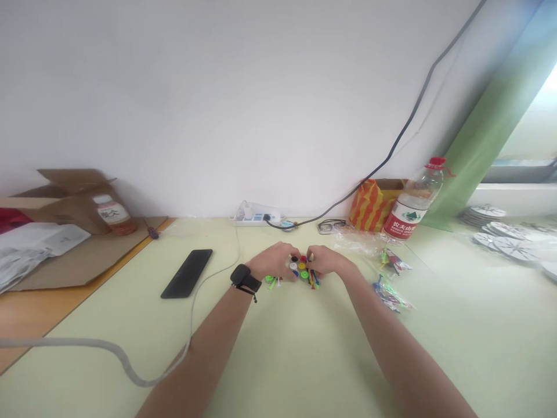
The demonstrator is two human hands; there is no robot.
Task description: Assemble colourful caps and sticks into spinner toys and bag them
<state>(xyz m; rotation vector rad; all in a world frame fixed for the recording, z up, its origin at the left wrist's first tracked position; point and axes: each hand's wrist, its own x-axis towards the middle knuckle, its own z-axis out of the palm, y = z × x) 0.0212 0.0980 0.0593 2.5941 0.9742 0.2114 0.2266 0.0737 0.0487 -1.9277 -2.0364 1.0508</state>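
Small round plastic pieces sit close together on the table between my hands: a black one [295, 259], a red one [303, 258], a white one [293, 266], a yellow one [301, 267], a green one [304, 275] and a partly covered blue one. My left hand [276, 259] curls around their left side, its fingers closed near the black and white pieces. On the other side my right hand [324, 259] is pinched beside the red and yellow ones. What either hand grips is hidden. Thin coloured plastic sticks [314, 280] lie under my right hand, and green and white ones [273, 282] under my left.
A black phone [187, 274] and a white cable [194, 307] lie to the left. Behind are a power strip [256, 217] and glasses [331, 225]. Bagged plastic pieces [391, 293], a large bottle [413, 200] and stacked white discs [513, 248] are rightward. A cardboard box [73, 197] stands far left.
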